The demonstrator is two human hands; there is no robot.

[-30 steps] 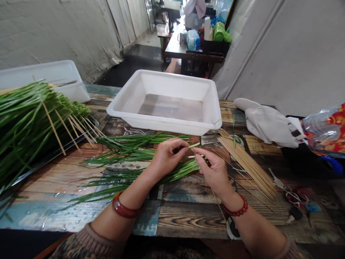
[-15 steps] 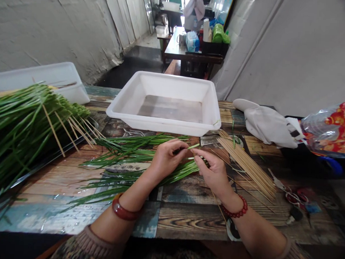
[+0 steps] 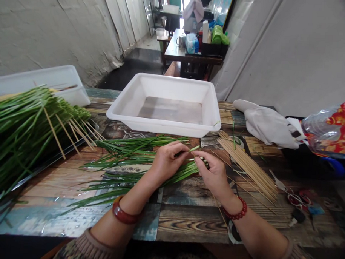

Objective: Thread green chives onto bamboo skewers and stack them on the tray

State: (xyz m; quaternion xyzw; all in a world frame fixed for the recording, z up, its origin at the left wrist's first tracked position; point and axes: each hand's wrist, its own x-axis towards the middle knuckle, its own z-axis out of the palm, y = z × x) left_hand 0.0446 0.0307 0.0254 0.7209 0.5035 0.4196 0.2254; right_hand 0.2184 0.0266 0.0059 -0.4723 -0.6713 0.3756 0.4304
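Head view: the left hand (image 3: 169, 159) is curled nearly closed, its thumb and fingers gripping a green stalk (image 3: 194, 148) whose pale end pokes out towards the right; the right hand (image 3: 212, 170) has thumb and forefinger pinched together just beside that end, on a thin stick (image 3: 221, 212) that passes under the palm and shows again below the wrist; whether the stick's tip touches the stalk is hard to make out, since the fingers cover much of that spot; under and around the hands, long loose greens (image 3: 126, 156) lie across the plank-patterned table (image 3: 197, 223), their leafy ends spread to the left; just right of the right hand, a bundle of wooden skewers (image 3: 249, 166) lies slantwise, with a few strays beside it; beyond the hands stands a white tub (image 3: 161, 125); at far left, a tall heap of skewered greens (image 3: 22, 131) rests on a shiny tray, with another white container (image 3: 77, 94) behind it; on the right are a pale cap (image 3: 260, 121), a set of keys (image 3: 297, 216) and a red-patterned plastic package (image 3: 340, 129)
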